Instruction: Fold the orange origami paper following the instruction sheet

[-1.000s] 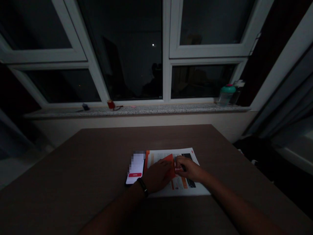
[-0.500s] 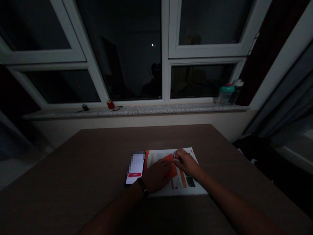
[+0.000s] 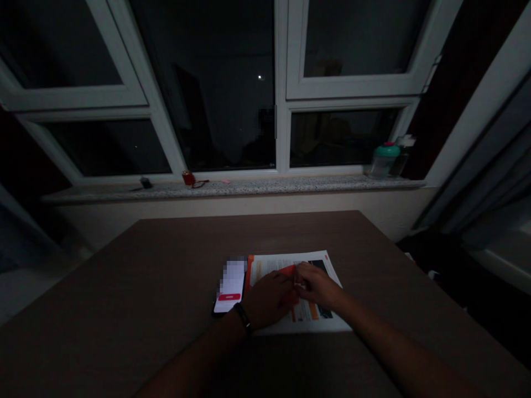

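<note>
A small sheet of orange-red paper [image 3: 287, 270], apparently folded, lies on a printed page [image 3: 299, 326]. My left hand [image 3: 267, 298] rests over the sheet with its fingers together, holding it against the page and hiding much of it. My right hand [image 3: 314, 284] is closed, fingers curled, pinching the sheet's right side close to the left fingertips. Dim light hides the exact folds. Just left of my left hand lies a phone [image 3: 230, 282] with a lit screen, partly blurred out.
Both hands work above a brown wooden table [image 3: 145, 287]. Beyond it, a stone windowsill [image 3: 257, 187] carries a small red object [image 3: 188, 177], a dark small item [image 3: 145, 182] and a green-lidded bottle [image 3: 384, 160]. Grey curtains [image 3: 481, 166] hang at the right.
My right hand has moved slightly down and nearer the left fingers. Less of the orange-red paper shows between the hands now. My left hand stays in nearly the same place.
</note>
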Available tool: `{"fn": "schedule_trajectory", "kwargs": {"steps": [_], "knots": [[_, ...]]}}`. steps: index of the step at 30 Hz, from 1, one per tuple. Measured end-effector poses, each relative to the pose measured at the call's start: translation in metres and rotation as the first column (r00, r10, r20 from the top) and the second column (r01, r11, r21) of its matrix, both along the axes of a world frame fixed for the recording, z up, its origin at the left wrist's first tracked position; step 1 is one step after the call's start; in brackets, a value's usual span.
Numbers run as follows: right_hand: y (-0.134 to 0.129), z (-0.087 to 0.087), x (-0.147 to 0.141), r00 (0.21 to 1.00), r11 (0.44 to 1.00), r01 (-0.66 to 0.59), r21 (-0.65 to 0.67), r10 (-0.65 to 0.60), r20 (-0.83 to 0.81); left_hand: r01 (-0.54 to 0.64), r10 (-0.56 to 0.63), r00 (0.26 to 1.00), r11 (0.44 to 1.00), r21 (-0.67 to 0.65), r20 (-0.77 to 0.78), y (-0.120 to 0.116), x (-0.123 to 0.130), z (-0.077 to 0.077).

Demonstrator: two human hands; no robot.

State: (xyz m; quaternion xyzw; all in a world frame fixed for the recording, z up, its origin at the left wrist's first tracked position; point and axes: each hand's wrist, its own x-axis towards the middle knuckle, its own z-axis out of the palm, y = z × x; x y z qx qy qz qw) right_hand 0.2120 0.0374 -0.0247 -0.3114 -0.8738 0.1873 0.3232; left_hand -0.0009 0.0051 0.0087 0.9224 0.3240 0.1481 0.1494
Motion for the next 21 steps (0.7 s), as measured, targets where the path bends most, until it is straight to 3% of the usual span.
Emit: {"fn": "schedule_trajectory", "kwargs": {"steps": [5,8,17,21], "knots": [[0.0093,-0.0004,-0.0013,0.986,0.985,0.166,0.040,-0.165,-0.016,-0.027,0.027,0.999,1.000,-0.005,-0.018,0.0000,0.0001,-0.0004],[0.0089,-0.0020,-0.0008,0.980,0.980,0.197,0.029,-0.196,-0.027,-0.056,0.056,0.998,0.998,-0.020,-0.011,-0.0009,0.0011,0.0011],[0.0006,-0.0054,0.0034,0.998,0.998,-0.052,0.041,0.051,0.024,-0.023,0.023,1.000,1.000,-0.009,0.007,-0.0002,0.0010,-0.0023],[0.0053,-0.0068,0.0014,1.000,0.997,0.019,0.071,-0.019,0.006,0.001,-0.001,1.000,1.000,-0.004,0.001,0.0001,0.0005,-0.0016]]}}
